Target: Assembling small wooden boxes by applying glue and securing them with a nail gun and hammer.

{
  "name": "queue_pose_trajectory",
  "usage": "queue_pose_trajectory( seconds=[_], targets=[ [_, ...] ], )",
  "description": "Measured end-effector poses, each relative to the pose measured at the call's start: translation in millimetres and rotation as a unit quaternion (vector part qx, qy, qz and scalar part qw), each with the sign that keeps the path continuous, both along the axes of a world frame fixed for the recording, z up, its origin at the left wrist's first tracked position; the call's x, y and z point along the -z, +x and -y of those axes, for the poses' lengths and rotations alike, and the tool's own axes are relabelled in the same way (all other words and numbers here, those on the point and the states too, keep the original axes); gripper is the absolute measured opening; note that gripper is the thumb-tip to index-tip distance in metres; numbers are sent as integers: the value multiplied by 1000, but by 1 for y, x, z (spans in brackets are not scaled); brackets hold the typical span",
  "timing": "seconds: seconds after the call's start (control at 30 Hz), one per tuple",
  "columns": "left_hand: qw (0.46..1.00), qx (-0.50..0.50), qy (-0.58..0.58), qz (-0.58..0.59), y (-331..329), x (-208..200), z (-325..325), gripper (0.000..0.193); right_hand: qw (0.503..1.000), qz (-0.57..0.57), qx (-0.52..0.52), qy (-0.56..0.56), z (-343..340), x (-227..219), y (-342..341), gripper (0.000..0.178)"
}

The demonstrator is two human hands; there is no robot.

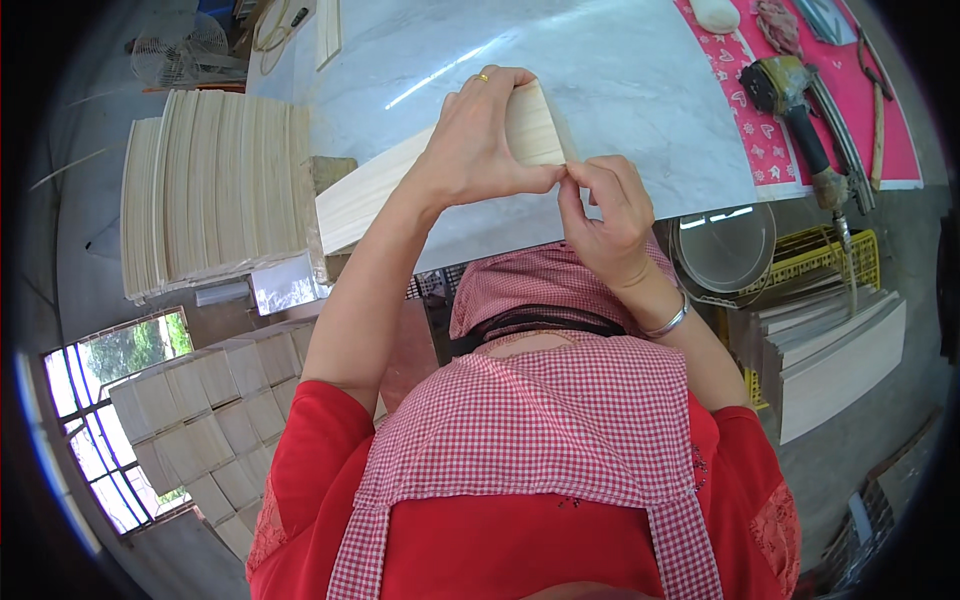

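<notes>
My left hand point(472, 140) spreads wide, gripping a long, pale wooden board point(370, 193). My right hand point(612, 212) pinches closed at its corner.

Mostly ones around the grip

I counted one left hand point(475, 140) and one right hand point(612, 215) on one pale wooden piece point(372, 192). They wore one ring point(482, 77) and one bracelet point(672, 316). Right of the grip lay one power tool point(790, 100) and one wooden-handled tool point(878, 140); below it, one checked apron point(530, 430). Far to its left stood one fan point(180, 52), one window point(92, 405) lower down. Nearer left, stacked boards point(235, 185) sat too tight to count.
</notes>
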State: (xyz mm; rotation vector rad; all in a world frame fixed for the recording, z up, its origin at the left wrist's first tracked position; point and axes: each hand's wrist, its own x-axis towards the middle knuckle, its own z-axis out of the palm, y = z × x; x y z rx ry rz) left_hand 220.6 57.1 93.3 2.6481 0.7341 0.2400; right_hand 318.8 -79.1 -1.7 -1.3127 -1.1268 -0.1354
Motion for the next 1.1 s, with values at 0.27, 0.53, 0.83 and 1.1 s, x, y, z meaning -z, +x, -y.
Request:
queue_pose_trajectory(
  seconds=[0.27,0.53,0.83,1.1],
  targets=[
    [1000,-1,12,21,1,2,1,83,1000,-8,-5,11,-1,2,-1,28],
    [1000,-4,20,25,2,2,3,83,998,-47,-31,-20,1,-3,-2,32],
    [999,-8,8,33,2,4,4,83,995,-61,-69,-47,24,-21,-5,48],
    [999,-13,19,26,2,3,5,83,994,-46,-77,-67,26,-26,-5,51]
  ],
)
